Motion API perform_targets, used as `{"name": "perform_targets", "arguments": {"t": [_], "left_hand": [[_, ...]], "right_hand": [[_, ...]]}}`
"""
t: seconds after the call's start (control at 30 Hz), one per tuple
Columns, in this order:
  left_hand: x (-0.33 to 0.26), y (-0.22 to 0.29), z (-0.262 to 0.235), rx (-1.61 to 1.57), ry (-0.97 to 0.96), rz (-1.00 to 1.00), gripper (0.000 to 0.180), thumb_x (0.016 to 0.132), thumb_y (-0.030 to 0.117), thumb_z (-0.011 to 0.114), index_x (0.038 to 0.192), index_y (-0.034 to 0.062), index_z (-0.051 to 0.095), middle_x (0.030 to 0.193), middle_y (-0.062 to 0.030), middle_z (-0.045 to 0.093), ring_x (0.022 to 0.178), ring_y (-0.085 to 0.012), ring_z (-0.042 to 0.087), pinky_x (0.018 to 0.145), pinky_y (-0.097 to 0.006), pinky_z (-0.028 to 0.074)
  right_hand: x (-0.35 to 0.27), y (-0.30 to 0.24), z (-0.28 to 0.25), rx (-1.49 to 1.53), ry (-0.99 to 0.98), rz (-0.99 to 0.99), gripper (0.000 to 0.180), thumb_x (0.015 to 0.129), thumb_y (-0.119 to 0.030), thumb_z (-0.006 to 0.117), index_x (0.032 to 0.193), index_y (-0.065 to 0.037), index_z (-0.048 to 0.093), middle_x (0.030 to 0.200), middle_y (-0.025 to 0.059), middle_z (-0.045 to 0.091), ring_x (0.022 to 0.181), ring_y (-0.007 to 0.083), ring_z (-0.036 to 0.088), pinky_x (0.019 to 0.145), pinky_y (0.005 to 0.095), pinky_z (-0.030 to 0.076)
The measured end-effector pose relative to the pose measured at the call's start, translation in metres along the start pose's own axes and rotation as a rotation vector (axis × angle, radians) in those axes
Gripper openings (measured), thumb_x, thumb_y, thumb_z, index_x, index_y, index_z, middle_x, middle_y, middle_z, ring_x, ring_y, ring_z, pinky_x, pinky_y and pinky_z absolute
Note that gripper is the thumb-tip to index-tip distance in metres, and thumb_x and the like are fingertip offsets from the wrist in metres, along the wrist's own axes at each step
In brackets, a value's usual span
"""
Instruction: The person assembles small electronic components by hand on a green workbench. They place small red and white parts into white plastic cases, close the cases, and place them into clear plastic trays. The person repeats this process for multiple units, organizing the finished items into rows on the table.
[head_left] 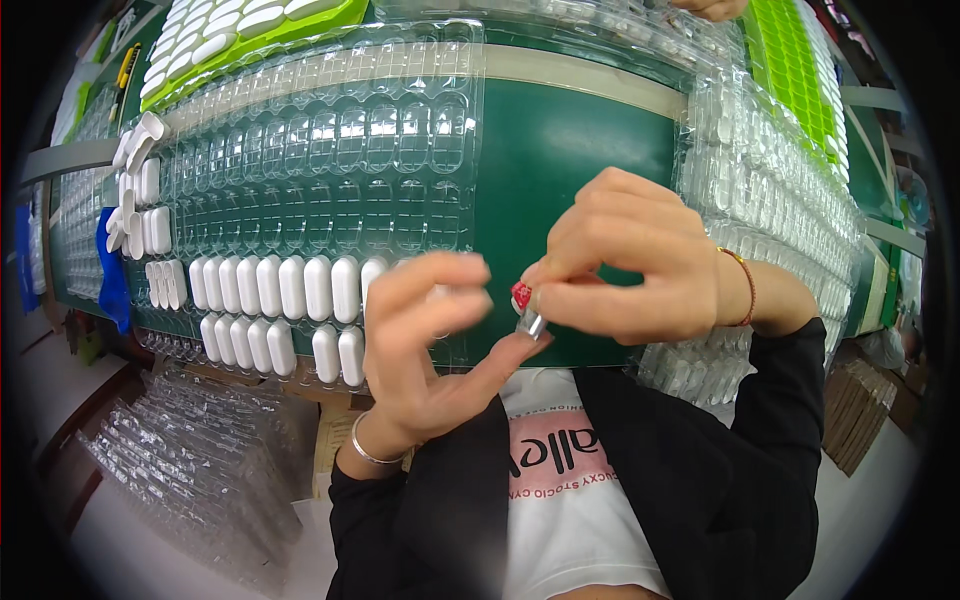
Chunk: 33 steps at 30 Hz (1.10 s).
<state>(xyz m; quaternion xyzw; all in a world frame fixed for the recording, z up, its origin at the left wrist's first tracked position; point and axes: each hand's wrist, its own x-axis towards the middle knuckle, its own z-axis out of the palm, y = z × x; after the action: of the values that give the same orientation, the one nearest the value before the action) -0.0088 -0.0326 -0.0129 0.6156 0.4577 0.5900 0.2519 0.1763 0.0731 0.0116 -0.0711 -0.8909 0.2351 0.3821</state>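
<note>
My right hand (640,260) pinches a small piece between thumb and forefinger. Its top is red (521,295) and a shiny silvery part (532,323) sticks out below; I cannot make out its kind. My left hand (425,340) is blurred, its fingers spread and apart from the piece, while its thumb tip lies at the silvery end. Left of that hand, white oblong cases (318,290) stand in two rows in a clear plastic blister tray (330,215). My left fingers hide part of the near row.
Loose white cases (140,140) and a blue cloth (113,270) lie at the left. Green trays (345,12) of white pieces stand at the far left, another green tray (795,75) at the far right. Clear trays (790,220) cover the right side. Stacked clear trays (200,470) sit below the table's left edge.
</note>
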Motion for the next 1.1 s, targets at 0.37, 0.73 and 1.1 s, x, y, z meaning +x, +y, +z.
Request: {"name": "perform_targets", "arguments": {"t": [0.37, 0.73, 1.1], "left_hand": [[-0.012, 0.008, 0.018, -0.428, -0.042, -0.696, 0.039, 0.082, -0.003, 0.074, 0.118, -0.0066, 0.06, 0.105, -0.0139, 0.067, 0.092, -0.0163, 0.067, 0.08, -0.027, 0.057], [-0.005, 0.003, 0.02, -0.183, 0.087, -0.416, 0.032, 0.08, -0.01, 0.069, 0.111, -0.0089, 0.063, 0.105, -0.0165, 0.069, 0.089, -0.0156, 0.069, 0.078, -0.027, 0.059], [0.002, 0.003, 0.027, -0.233, 0.135, -0.416, 0.031, 0.081, -0.011, 0.068, 0.111, -0.0094, 0.061, 0.107, -0.0192, 0.069, 0.092, -0.0177, 0.069, 0.081, -0.029, 0.059]], "right_hand": [[0.003, -0.007, -0.007, 0.375, 0.022, 0.511, 0.028, 0.074, 0.011, 0.072, 0.099, 0.002, 0.066, 0.092, 0.0135, 0.07, 0.078, 0.0211, 0.068, 0.065, 0.0268, 0.053], [-0.008, 0.005, 0.002, 0.025, 0.001, 0.153, 0.045, 0.07, 0.01, 0.075, 0.112, 0.001, 0.064, 0.102, 0.0168, 0.068, 0.092, 0.0296, 0.07, 0.07, 0.0313, 0.056], [-0.008, 0.016, -0.001, -0.06, 0.077, 0.104, 0.041, 0.072, 0.01, 0.074, 0.111, 0.003, 0.061, 0.101, 0.0211, 0.069, 0.092, 0.0336, 0.071, 0.073, 0.0336, 0.058]]}}
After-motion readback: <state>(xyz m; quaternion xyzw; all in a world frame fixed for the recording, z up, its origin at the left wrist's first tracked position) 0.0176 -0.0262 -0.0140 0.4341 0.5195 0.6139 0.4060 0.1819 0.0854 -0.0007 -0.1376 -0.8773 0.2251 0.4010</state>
